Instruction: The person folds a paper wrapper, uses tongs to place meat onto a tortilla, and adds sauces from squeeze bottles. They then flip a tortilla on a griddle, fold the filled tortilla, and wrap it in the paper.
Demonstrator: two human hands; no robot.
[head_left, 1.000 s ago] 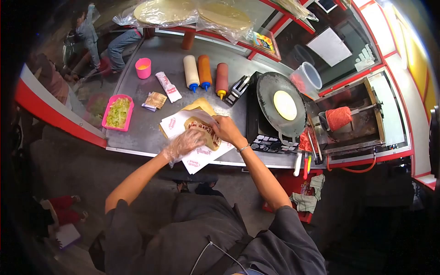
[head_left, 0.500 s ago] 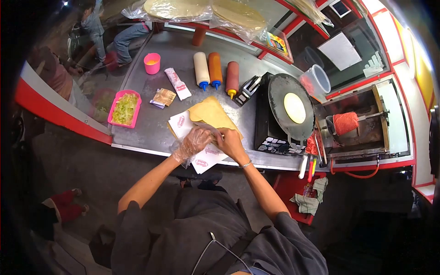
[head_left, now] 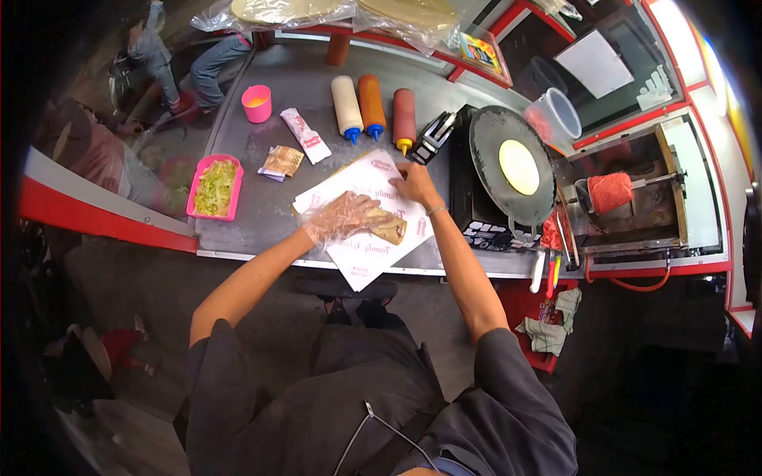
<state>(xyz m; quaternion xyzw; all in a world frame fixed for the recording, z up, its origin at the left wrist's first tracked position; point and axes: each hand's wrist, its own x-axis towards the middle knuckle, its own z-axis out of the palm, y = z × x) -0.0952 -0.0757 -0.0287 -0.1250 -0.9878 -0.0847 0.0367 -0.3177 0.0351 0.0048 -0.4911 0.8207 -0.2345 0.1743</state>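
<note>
A rolled flatbread wrap [head_left: 390, 228], browned on the outside, lies on white printed wrapping paper [head_left: 363, 252] at the counter's front. My left hand [head_left: 343, 218], in a clear plastic glove, is closed over the wrap's left end; the other end sticks out to the right. Bare, my right hand [head_left: 416, 187] is at the paper's upper right edge, with its fingers closed on that edge; the fingertips are partly hard to make out. Beyond the paper stand a white sauce bottle [head_left: 346, 107], an orange sauce bottle [head_left: 371, 105] and a red one [head_left: 404, 117].
On the right is a black griddle [head_left: 486, 155] with a pale flatbread [head_left: 519, 167]. Knives [head_left: 537, 271] hang by the counter edge, near a meat spit [head_left: 609, 193]. To the left are a lettuce tub [head_left: 214, 189], banknotes [head_left: 281, 163], a wrapped packet [head_left: 305, 136] and a pink cup [head_left: 256, 104].
The flatbread, spread out earlier, is now a roll under my left hand. My right hand has moved from beside the left one up and right to the paper's edge.
</note>
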